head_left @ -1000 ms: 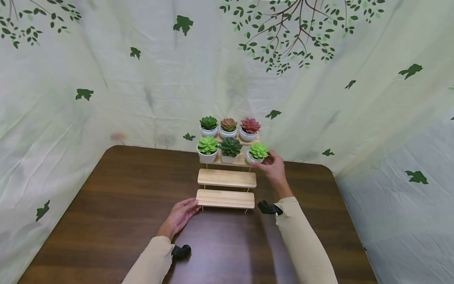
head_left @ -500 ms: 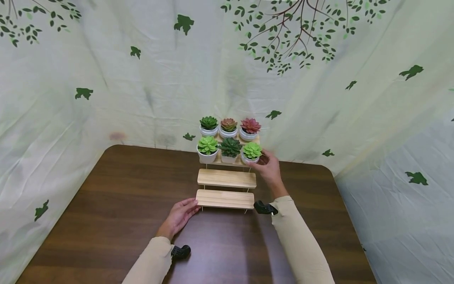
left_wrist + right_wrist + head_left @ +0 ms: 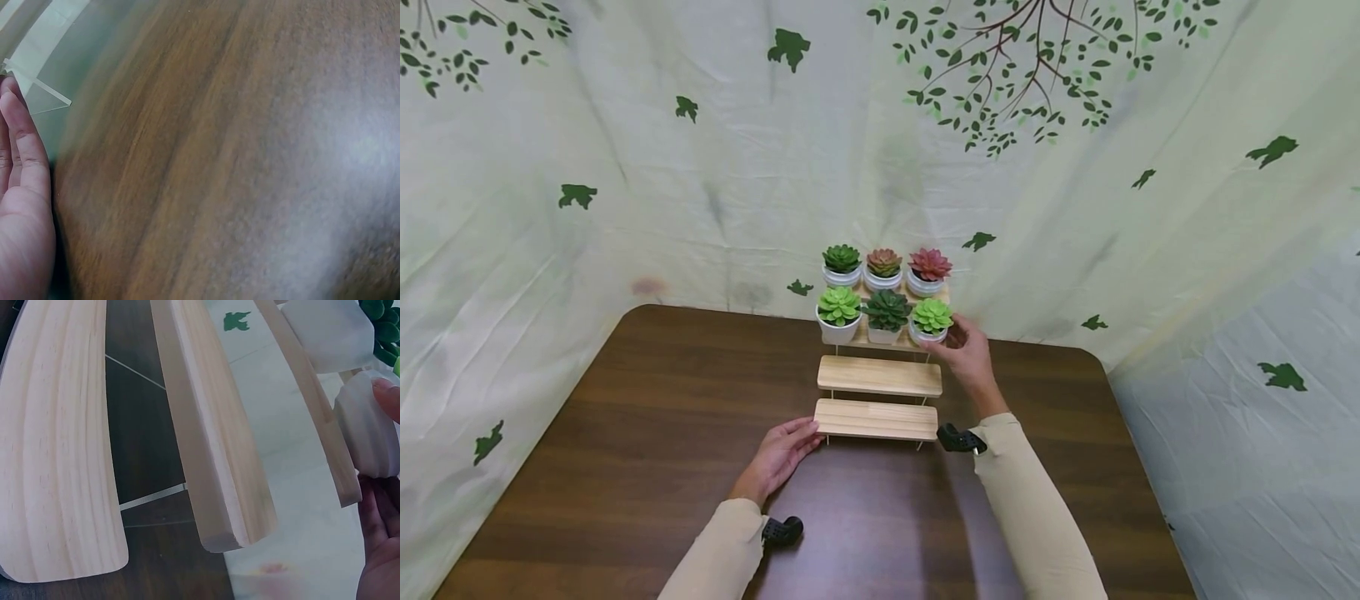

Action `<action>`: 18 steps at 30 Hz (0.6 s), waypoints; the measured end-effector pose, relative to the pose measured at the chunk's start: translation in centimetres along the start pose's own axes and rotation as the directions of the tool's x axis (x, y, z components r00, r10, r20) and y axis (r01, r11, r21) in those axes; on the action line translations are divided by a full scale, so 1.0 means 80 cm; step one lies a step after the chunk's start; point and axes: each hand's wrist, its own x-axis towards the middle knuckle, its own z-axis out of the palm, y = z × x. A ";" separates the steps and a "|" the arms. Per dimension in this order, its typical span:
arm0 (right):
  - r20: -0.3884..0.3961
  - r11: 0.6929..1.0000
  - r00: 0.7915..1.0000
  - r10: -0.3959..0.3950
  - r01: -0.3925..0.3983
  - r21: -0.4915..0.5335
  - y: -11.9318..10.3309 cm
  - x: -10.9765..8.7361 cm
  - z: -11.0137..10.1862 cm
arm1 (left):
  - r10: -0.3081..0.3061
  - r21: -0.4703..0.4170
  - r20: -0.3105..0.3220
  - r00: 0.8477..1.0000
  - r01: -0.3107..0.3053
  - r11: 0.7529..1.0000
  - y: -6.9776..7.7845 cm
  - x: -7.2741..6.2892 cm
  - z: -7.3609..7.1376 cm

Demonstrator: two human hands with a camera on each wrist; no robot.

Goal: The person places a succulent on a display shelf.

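Note:
A tiered wooden display stand (image 3: pixel 880 376) rises in steps at the far side of the table. My right hand (image 3: pixel 970 354) grips the white pot of a light green succulent (image 3: pixel 932 317) at the right end of the second tier from the top. In the right wrist view that white pot (image 3: pixel 369 428) sits at the tier's edge, thumb against its side and fingers below. My left hand (image 3: pixel 782 454) holds the left end of the lowest tier (image 3: pixel 876 419). Only part of the left hand (image 3: pixel 25 206) shows in the left wrist view.
Beside the held pot stand a dark green succulent (image 3: pixel 887 311) and another light green one (image 3: pixel 838 308). The top tier bears a green (image 3: pixel 842 259), a brownish (image 3: pixel 883 264) and a red succulent (image 3: pixel 930 265). A leaf-printed curtain (image 3: pixel 737 183) hangs behind the brown table (image 3: pixel 662 450).
My right hand has moved the light green succulent left along its tier, closer to the dark green one; it has barely moved in the last half second. The left hand has stayed in place.

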 end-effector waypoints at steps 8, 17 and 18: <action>-0.001 0.999 0.999 -0.034 0.034 0.030 0.004 -0.009 -0.012 | -0.003 0.011 -0.001 1.000 0.003 1.000 0.003 -0.001 -0.004; 0.022 0.985 0.995 0.100 -0.096 -0.142 -0.008 -0.038 -0.052 | 0.030 0.338 0.017 0.999 -0.034 0.940 0.031 -0.003 -0.016; 0.022 0.976 0.994 0.109 -0.102 -0.193 -0.004 -0.040 -0.058 | 0.048 0.405 0.017 0.999 -0.051 0.913 0.038 -0.004 -0.017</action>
